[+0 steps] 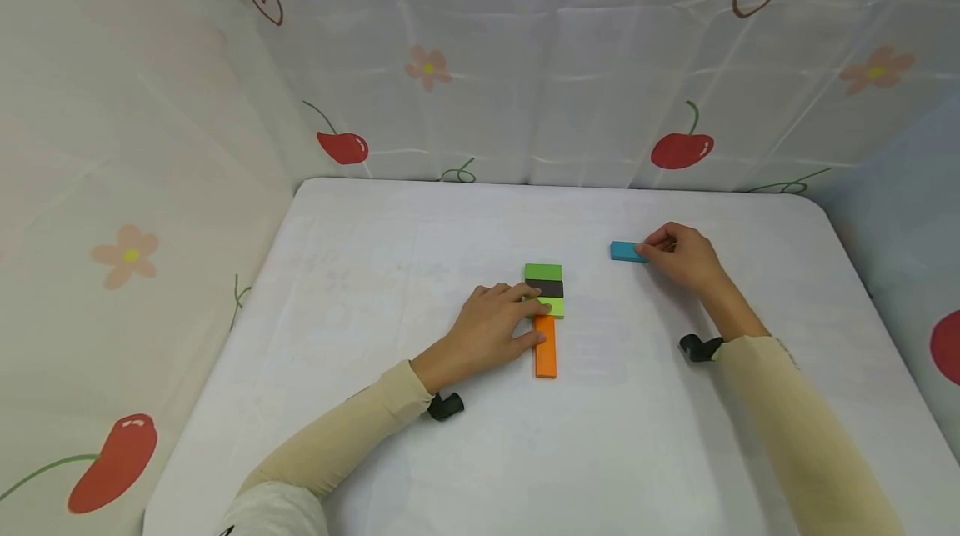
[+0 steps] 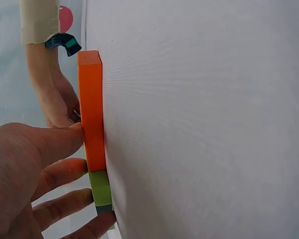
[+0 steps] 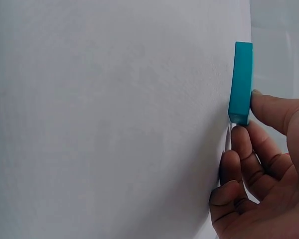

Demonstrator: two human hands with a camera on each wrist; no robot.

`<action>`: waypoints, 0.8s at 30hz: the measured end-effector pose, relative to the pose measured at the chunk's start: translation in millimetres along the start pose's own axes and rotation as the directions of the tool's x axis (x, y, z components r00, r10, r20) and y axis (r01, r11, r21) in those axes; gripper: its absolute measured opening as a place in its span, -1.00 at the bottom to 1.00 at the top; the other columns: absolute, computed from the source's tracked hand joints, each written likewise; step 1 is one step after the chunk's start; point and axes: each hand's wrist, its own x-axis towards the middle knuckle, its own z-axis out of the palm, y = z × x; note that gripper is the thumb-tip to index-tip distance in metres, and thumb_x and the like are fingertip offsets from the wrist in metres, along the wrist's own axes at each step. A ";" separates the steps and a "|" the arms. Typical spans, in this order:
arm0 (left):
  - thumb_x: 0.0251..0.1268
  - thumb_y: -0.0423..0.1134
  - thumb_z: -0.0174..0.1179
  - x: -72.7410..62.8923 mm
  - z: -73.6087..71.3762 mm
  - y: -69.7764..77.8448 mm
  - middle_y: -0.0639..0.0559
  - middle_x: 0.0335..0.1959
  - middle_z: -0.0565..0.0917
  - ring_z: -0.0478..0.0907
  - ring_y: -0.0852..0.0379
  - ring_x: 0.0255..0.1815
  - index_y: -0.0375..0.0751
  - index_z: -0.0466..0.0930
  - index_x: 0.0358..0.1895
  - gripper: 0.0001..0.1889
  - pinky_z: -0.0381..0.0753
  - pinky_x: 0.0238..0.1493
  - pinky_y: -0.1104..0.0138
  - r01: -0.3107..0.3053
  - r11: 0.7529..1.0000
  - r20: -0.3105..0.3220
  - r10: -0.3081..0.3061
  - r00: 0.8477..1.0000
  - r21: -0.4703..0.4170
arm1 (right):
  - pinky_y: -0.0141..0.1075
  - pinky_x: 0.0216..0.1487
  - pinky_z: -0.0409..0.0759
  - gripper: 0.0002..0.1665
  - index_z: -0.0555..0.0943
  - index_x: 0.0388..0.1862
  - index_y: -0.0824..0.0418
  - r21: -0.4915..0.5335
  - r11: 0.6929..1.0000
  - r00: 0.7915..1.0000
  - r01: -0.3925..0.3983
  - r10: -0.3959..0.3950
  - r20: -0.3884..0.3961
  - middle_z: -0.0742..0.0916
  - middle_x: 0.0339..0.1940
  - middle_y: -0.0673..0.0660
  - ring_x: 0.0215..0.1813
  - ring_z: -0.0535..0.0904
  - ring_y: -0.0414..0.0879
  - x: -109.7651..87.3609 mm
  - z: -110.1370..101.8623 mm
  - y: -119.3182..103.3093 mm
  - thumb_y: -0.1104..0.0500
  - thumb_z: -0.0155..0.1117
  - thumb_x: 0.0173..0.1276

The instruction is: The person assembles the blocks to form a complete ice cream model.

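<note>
Near the middle of the table, a green block, a dark block and a lighter green block lie side by side. An orange block extends from them toward the front. My left hand rests on this group with spread fingers: the thumb touches the orange block, and the other fingertips lie on the green and dark blocks. To the right and farther back, my right hand pinches the right end of a blue block. In the right wrist view, the thumb presses the blue block's face, fingers curled near its end.
All the blocks are on a white-covered table with rounded back corners. A patterned curtain hangs behind the table's back edge and along the sides. Black wrist devices are worn on both arms.
</note>
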 end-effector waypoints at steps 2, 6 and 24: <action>0.52 0.18 0.32 -0.3 0.8 -0.1 0.20 0.52 0.56 0.60 0.06 0.37 0.28 0.68 0.37 -0.55 0.56 0.34 0.01 -0.001 1.000 -0.002 0.001 1.000 -0.001 | -0.28 -0.10 0.53 -0.48 0.61 0.09 0.35 0.000 1.000 1.000 0.006 -0.006 0.002 0.69 0.01 0.35 0.02 0.56 0.14 0.4 1.1 -0.8 -0.11 0.30 0.60; 0.51 0.18 0.32 -0.7 1.6 -0.4 0.20 0.51 0.56 0.59 0.07 0.36 0.27 0.68 0.37 -0.55 0.56 0.33 0.01 0.000 1.000 -0.003 0.000 1.000 -0.002 | -0.26 -0.09 0.53 -0.49 0.61 0.07 0.34 -0.005 1.000 1.000 0.027 -0.027 0.000 0.71 -0.01 0.34 0.01 0.58 0.13 1.8 3.5 -2.6 -0.12 0.30 0.60; 0.52 0.19 0.31 0.6 -0.4 -0.5 0.18 0.51 0.56 0.60 0.05 0.35 0.26 0.68 0.37 -0.55 0.57 0.32 0.01 -0.010 1.000 0.006 0.010 1.000 0.008 | -0.23 -0.04 0.52 -0.57 0.61 0.05 0.34 0.006 0.999 0.999 0.040 -0.041 0.013 0.71 -0.02 0.33 0.00 0.57 0.13 7.7 13.2 -17.4 -0.04 0.31 0.59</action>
